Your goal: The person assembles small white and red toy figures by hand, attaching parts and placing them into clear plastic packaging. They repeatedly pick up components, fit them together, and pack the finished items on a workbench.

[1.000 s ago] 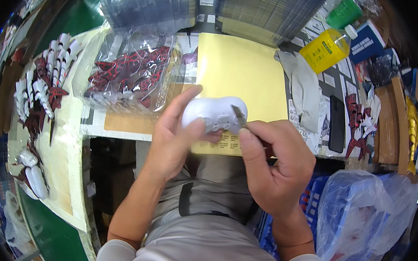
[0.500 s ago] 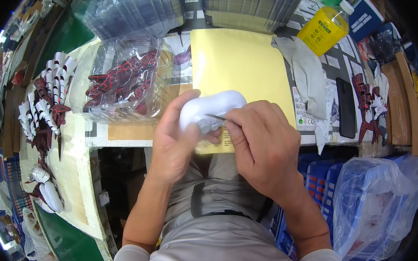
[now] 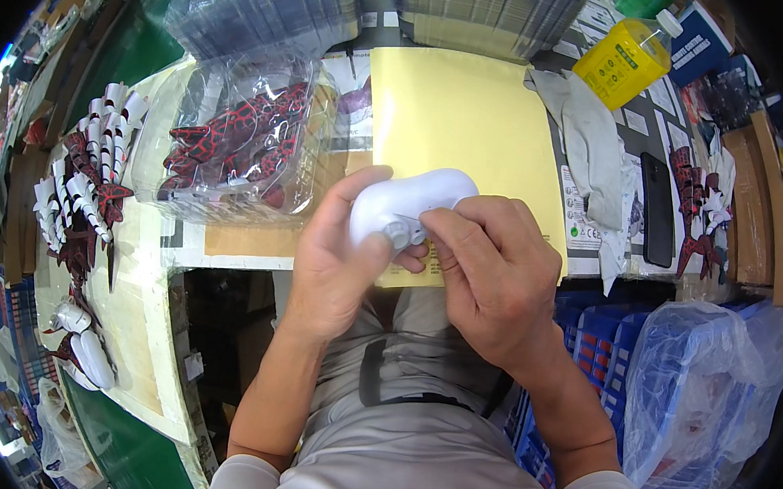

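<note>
A white rounded remote control (image 3: 414, 189) with a grey knob is held over my lap, at the front edge of the table. My left hand (image 3: 334, 268) is closed around its left end, the thumb near the knob. My right hand (image 3: 499, 276) pinches at the control's right front side, thumb and forefinger together against it. Only a trace of the thin dark pointed piece in that pinch shows; the fingers cover most of it. Beneath and beyond the control lies a yellow padded envelope or sheet (image 3: 462, 112).
Left of the envelope, a clear plastic tray (image 3: 310, 169) holds red-and-black toy parts. More striped toy parts (image 3: 78, 192) lie far left. Clear tray stacks (image 3: 263, 5) stand behind. To the right are a grey cloth (image 3: 587, 150), a phone (image 3: 656, 210), a yellow bottle (image 3: 622, 65) and plastic-wrapped blue crates (image 3: 701, 398).
The control and both hands sit slightly farther right in view, as does much of the table. My right fingertips have closed in on the control, and the thin dark piece shows less.
</note>
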A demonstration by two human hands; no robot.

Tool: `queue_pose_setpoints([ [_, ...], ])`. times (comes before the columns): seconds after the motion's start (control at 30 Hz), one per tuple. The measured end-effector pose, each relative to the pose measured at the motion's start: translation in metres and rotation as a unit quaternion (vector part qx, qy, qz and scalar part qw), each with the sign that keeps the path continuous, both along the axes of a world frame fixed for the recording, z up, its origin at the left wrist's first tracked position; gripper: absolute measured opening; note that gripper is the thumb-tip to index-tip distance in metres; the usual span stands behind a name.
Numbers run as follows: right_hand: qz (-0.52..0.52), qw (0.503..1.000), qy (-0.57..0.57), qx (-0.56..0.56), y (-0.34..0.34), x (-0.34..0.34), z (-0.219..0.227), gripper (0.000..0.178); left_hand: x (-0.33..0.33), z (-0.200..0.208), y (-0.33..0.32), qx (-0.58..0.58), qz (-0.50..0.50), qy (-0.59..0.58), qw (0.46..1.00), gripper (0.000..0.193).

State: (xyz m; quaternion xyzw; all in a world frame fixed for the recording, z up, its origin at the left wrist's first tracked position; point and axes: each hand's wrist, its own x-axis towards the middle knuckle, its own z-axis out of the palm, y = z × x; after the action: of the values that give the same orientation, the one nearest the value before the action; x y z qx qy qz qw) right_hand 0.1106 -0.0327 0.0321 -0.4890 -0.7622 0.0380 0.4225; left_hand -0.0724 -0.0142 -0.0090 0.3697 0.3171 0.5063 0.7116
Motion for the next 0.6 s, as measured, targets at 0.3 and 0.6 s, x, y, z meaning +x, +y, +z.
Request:
queue_pose_setpoints([
  [0.3,0.004,0.999,-0.018,0.038,0.005,0.004,-0.010,0.036,0.001,0.001,0.000,0.000,-0.001,0.003,1.000,0.058],
  [0.6,0.000,0.999,-0.014,0.042,0.006,0.003,-0.008,0.034,0.001,0.001,0.000,0.000,-0.005,0.008,1.000,0.056],
])
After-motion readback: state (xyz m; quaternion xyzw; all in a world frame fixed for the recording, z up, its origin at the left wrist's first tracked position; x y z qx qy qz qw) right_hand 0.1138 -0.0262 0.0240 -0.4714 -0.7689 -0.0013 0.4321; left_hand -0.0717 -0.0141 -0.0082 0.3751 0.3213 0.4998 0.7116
